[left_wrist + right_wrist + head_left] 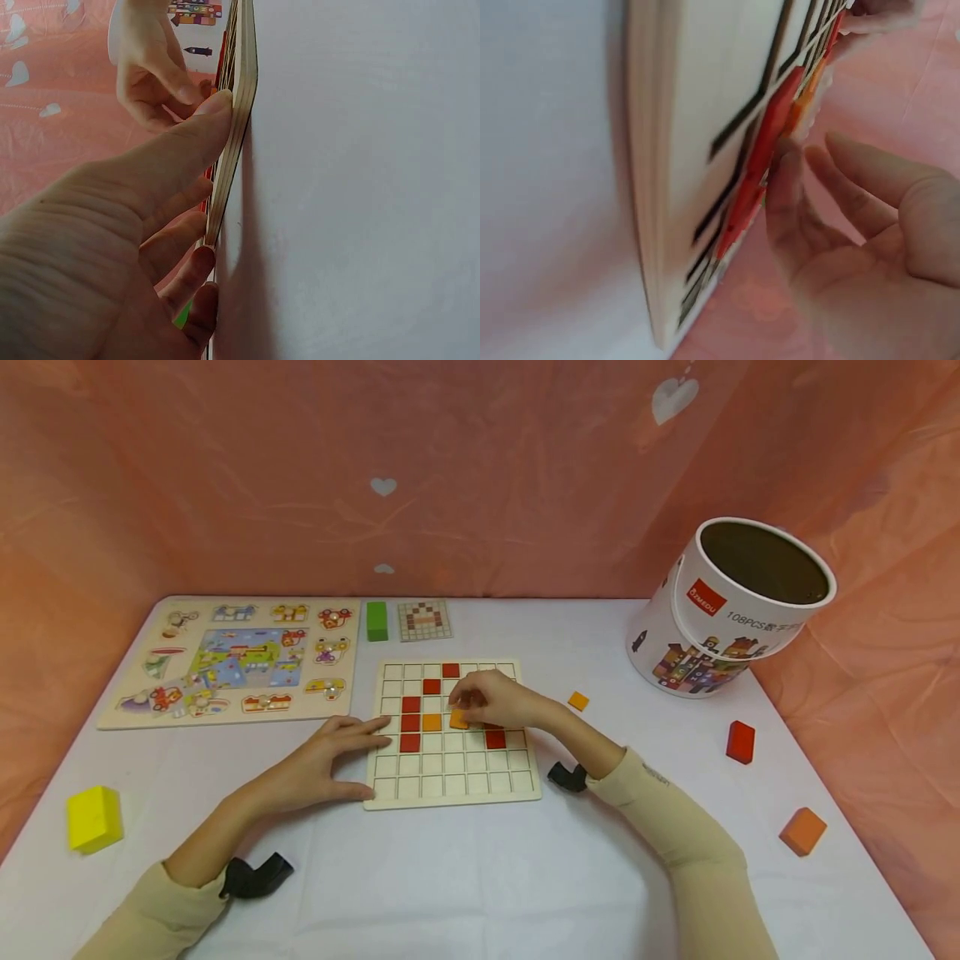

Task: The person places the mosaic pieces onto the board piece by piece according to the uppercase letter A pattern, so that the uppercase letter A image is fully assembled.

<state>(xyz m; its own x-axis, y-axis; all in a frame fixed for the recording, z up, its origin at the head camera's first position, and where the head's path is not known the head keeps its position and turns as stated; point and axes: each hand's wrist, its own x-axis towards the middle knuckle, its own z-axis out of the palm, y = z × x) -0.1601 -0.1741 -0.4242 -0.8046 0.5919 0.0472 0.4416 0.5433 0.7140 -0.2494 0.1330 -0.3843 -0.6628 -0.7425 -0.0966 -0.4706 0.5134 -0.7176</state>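
Note:
A wooden grid board point(450, 777) lies mid-table with several red tiles point(410, 723) and an orange tile point(431, 722) seated in its cells. My left hand point(363, 753) lies flat against the board's left edge, fingers straight and thumb at the near-left corner; the left wrist view shows its thumb point(202, 127) pressing the board's edge point(238, 112). My right hand point(463, 708) hovers over the board's middle and pinches a second orange tile point(458, 720), held slightly askew over a cell. In the right wrist view its fingers point(787, 180) sit beside a red tile point(761, 157).
A picture peg puzzle point(240, 660) lies far left, with a green block point(377, 620) and pattern card point(424, 620) behind the board. An open white tub point(727, 610) stands far right. Loose pieces: orange tile point(578, 700), red block point(740, 742), orange block point(802, 831), yellow block point(93, 818).

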